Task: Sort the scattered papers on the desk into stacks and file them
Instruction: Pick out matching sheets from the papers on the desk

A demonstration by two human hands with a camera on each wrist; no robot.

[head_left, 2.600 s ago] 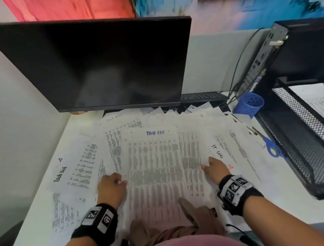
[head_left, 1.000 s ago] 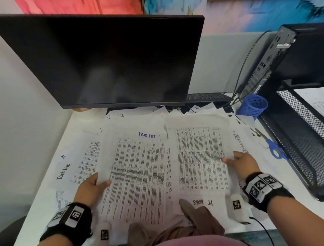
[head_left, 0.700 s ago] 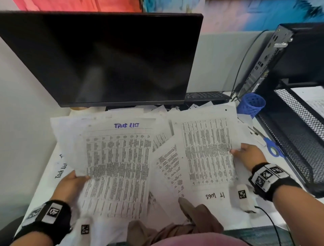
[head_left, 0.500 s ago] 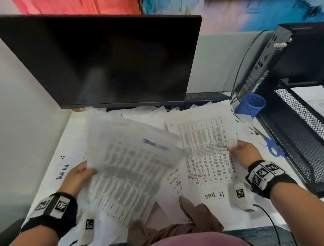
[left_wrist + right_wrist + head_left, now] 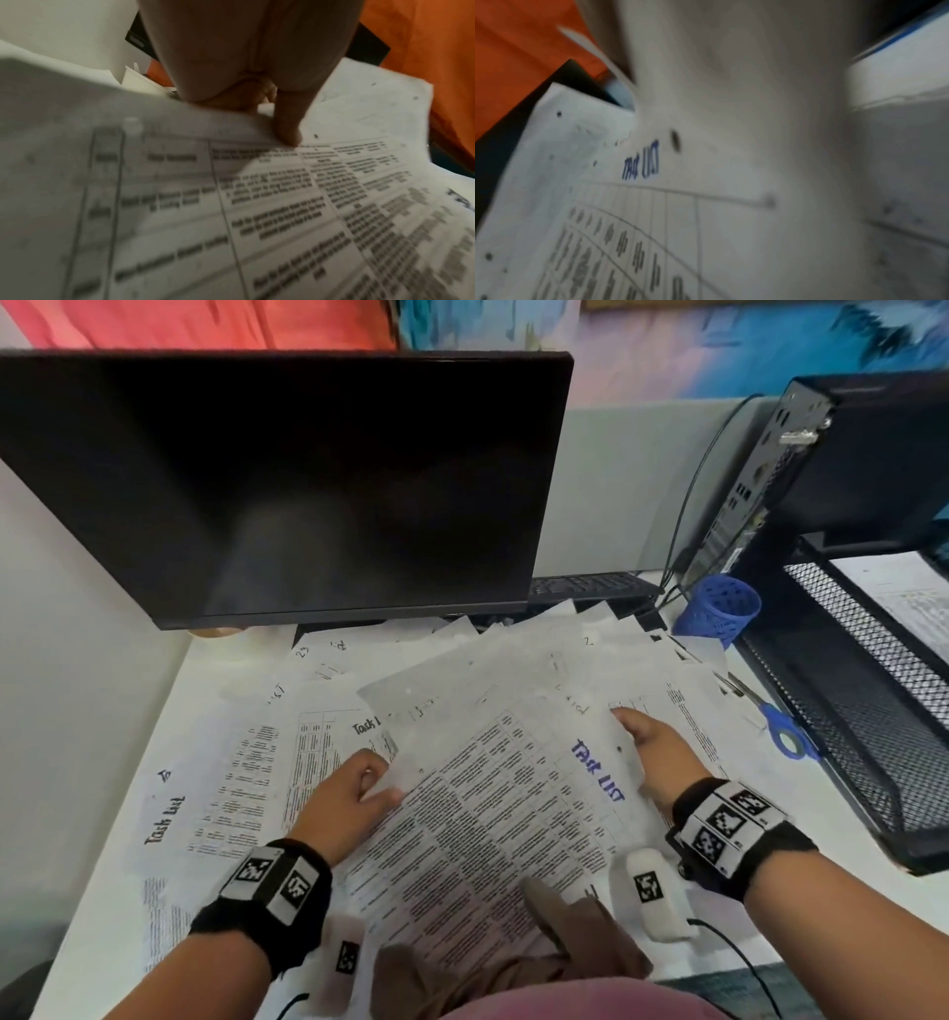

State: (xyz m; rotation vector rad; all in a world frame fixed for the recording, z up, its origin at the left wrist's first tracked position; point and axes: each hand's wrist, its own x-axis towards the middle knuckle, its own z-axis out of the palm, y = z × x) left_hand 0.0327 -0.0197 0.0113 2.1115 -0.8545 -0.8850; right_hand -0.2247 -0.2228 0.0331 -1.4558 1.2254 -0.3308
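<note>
A printed sheet (image 5: 508, 819) headed "Task List" in blue ink lies tilted between both hands, above the other papers (image 5: 241, 778) spread over the table (image 5: 801, 814). The left hand (image 5: 341, 806) pinches its left edge, thumb on top. The right hand (image 5: 655, 752) grips the edge beside the heading. A sheet further left also reads "Task List".

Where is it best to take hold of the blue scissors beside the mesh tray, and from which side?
Probably grip the blue scissors at the handle loops, coming from the near side: the loops point toward the person, while the blades run back under the papers and the mesh tray blocks the right.
</note>
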